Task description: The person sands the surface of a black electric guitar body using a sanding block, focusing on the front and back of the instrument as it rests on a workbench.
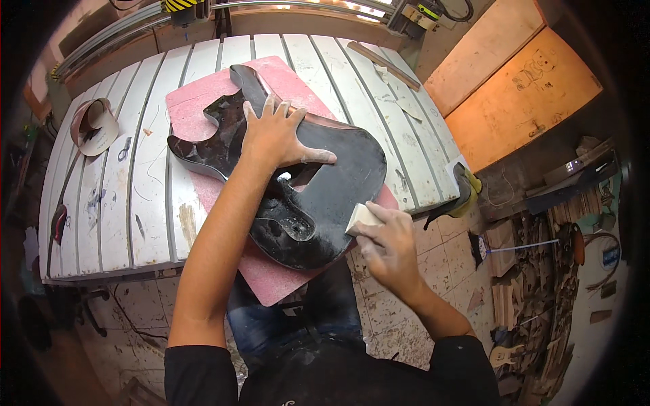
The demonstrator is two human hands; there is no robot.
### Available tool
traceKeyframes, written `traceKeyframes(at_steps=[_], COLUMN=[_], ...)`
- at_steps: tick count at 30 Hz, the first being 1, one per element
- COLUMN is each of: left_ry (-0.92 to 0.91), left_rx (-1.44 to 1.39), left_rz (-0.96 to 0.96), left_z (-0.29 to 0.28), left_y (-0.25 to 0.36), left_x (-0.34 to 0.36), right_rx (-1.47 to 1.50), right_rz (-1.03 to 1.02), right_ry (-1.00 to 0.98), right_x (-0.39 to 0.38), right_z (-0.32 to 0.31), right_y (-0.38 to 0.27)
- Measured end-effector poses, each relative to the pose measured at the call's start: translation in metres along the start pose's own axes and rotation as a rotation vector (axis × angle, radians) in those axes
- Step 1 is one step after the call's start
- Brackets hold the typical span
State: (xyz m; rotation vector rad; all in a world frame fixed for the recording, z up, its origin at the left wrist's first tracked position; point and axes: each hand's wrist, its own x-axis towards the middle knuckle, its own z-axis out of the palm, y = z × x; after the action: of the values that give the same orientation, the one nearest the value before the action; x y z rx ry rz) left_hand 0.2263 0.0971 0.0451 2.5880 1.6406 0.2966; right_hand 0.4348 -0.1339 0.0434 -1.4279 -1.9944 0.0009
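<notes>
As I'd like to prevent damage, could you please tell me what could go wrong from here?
The pink pad under the guitar body juts past the near edge of the table, so both might slip if the left hand eases off. The right hand holds a white block at the body's rim, where uneven pressure could wear the edge.

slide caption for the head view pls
Left hand spread on a black guitar body, right hand holding a pale block against it.

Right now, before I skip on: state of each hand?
Left hand: open, resting on the black guitar body.
Right hand: closed, holding a pale block.
</notes>
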Motion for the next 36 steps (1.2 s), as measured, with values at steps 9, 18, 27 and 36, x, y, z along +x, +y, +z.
traceKeyframes(at_steps=[9, 18, 27, 36], left_ry=[-0.02, -0.008, 0.018, 0.026], left_rx=[0.008, 0.003, -0.027, -0.038], left_rz=[-0.005, -0.004, 0.037, 0.053], left_z=[0.0, 0.0, 0.003, 0.002], left_y=[0.0, -0.002, 0.002, 0.005], left_x=[-0.001, -0.001, 0.001, 0.001], right_rx=[-0.042, -0.066, -0.122, -0.134], right_rz=[0.016, -0.001, 0.177, 0.267], right_ry=[-0.015, 0.02, 0.044, 0.105], right_x=[0.006, 0.023, 0.057, 0.072], right_z=[0.0, 0.012, 0.016, 0.017], right_y=[0.003, 0.013, 0.067, 0.098])
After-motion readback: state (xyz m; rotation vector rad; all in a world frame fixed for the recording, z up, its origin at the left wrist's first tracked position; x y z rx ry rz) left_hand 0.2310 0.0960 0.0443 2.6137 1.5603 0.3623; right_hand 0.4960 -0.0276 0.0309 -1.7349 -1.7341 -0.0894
